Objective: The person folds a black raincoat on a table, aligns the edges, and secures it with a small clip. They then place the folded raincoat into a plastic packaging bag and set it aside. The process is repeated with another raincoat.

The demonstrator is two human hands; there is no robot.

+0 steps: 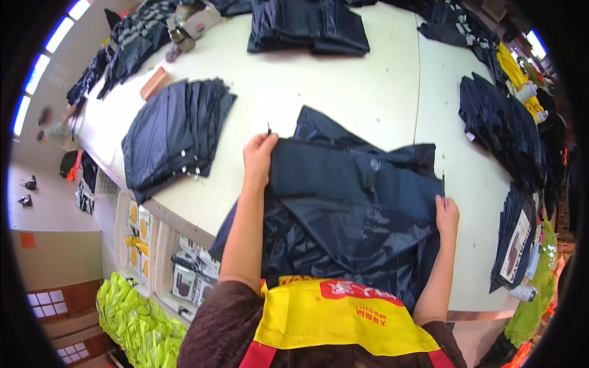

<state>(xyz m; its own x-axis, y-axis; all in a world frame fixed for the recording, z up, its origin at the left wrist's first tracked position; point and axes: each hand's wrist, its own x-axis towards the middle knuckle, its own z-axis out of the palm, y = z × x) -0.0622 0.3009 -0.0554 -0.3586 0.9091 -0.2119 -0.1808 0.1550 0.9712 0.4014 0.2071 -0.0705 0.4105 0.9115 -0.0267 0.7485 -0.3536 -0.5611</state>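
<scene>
A dark navy, shiny garment [343, 178] lies spread on the white table before me, its near part reaching down to my yellow apron. The smooth strip along its far side is stretched flat between my hands. At the strip's left end, my left hand [260, 158] pinches the corner, and a small dark tip sticks up above the fingers. My right hand [448, 213] is closed on the garment's right edge, lower than the left hand. A pointed flap of the cloth lies beyond the strip. What is under the garment is hidden.
Stacks of dark folded garments lie on the white table [392, 86]: a left stack [178, 129], a far stack [307, 27] and a right stack [500, 132]. Crates of packaged goods [190, 276] and lime-yellow clothing [132, 313] stand below left. Another person [56, 130] is far left.
</scene>
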